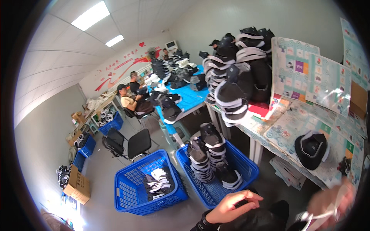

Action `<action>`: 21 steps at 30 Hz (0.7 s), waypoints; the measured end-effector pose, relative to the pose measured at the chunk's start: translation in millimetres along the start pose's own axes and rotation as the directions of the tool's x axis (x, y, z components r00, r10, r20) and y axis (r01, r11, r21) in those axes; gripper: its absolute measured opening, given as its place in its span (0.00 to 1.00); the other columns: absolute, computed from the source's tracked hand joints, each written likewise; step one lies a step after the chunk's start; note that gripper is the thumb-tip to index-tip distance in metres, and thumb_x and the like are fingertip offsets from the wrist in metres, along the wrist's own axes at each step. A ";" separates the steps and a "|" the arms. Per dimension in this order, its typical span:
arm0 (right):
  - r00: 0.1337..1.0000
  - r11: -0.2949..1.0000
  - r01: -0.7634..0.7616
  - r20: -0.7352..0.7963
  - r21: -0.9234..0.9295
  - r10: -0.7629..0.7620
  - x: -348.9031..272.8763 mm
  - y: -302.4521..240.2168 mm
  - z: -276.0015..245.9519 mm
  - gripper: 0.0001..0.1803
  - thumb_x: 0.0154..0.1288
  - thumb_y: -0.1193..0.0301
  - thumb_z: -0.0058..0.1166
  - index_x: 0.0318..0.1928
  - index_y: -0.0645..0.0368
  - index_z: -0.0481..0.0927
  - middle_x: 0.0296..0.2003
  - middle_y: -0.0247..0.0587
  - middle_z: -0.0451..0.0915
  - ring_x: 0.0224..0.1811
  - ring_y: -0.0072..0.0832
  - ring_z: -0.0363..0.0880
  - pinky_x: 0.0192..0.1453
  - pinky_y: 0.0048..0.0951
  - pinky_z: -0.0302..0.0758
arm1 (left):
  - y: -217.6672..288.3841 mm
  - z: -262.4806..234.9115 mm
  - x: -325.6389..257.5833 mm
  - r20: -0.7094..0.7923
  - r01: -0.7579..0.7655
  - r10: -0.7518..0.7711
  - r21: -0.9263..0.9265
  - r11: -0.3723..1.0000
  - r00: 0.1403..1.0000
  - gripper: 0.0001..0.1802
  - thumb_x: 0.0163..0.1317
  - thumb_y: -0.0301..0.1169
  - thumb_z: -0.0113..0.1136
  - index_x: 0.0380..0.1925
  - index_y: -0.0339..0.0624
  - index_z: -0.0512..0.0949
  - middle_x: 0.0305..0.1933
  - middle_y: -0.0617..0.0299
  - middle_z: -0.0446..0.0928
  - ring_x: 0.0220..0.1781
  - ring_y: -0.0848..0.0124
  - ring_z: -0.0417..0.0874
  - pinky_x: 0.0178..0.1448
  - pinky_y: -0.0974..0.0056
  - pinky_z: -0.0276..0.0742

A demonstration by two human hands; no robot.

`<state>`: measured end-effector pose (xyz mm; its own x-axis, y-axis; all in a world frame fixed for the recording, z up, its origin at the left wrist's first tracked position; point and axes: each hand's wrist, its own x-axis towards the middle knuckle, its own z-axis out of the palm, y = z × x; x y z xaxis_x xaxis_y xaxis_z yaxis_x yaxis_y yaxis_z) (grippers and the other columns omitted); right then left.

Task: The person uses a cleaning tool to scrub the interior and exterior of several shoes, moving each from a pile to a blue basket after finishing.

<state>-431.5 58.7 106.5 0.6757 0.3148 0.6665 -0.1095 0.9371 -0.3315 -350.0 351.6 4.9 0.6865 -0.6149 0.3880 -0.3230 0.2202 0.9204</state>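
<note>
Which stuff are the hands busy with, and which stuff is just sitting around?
Being handled:
left hand resting on a dark cap
right hand, blurred, holding a white strip

Just sitting around:
upturned cap on the table
crate of stacked caps
second blue crate
tall cap stacks
black chair

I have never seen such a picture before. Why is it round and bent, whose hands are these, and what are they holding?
The picture comes from a wide fisheye camera worn on a person's head, so straight edges bend. It looks down at that person's own bare hands. The left hand rests on a dark cap in the lap. The right hand, blurred, holds a thin white strip. Another black cap lies on the paper-covered table. Two blue baskets on the floor hold more caps. Other people sit working farther back.
</note>
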 end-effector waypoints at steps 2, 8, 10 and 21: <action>0.914 0.977 -0.063 -0.405 -0.204 -0.026 -12.2 27.1 -59.2 0.15 0.73 0.69 0.50 0.41 0.68 0.86 0.24 0.45 0.84 0.20 0.33 0.80 0.25 0.30 0.77 | -7.2 4.0 -2.8 0.013 0.087 -0.087 0.007 0.996 0.996 0.14 0.76 0.20 0.58 0.58 0.29 0.79 0.52 0.53 0.83 0.54 0.67 0.85 0.60 0.64 0.79; 0.519 0.432 -0.584 0.094 -0.687 0.850 24.1 146.2 -72.9 0.15 0.72 0.66 0.64 0.47 0.68 0.85 0.41 0.48 0.86 0.44 0.43 0.85 0.50 0.39 0.80 | -59.1 -16.1 -29.9 -0.223 0.302 -0.318 -0.102 0.948 0.922 0.14 0.79 0.29 0.59 0.59 0.35 0.81 0.47 0.63 0.85 0.50 0.77 0.84 0.58 0.70 0.78; 0.389 0.453 -0.492 0.278 -0.743 0.879 22.2 128.7 -64.2 0.22 0.74 0.64 0.64 0.59 0.68 0.80 0.51 0.51 0.84 0.55 0.46 0.82 0.59 0.39 0.77 | -71.2 -12.7 -32.9 -0.180 0.328 -0.342 -0.104 0.939 0.922 0.14 0.80 0.30 0.58 0.59 0.36 0.81 0.47 0.63 0.85 0.49 0.78 0.83 0.57 0.71 0.78; 0.976 0.398 -0.216 -0.213 -0.892 0.053 37.7 142.8 -84.4 0.18 0.58 0.90 0.63 0.38 0.55 0.71 0.53 0.43 0.71 0.51 0.27 0.76 0.55 0.31 0.76 | -81.7 11.8 -48.6 -0.362 -0.168 -0.154 -0.715 0.678 0.919 0.15 0.69 0.25 0.67 0.53 0.47 0.78 0.64 0.59 0.75 0.64 0.63 0.77 0.69 0.60 0.70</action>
<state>-360.1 191.6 27.9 0.8087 0.3247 0.4904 0.4603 0.1698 -0.8714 -364.7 354.6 -89.8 0.9167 -0.3255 0.2319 0.1319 0.7942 0.5932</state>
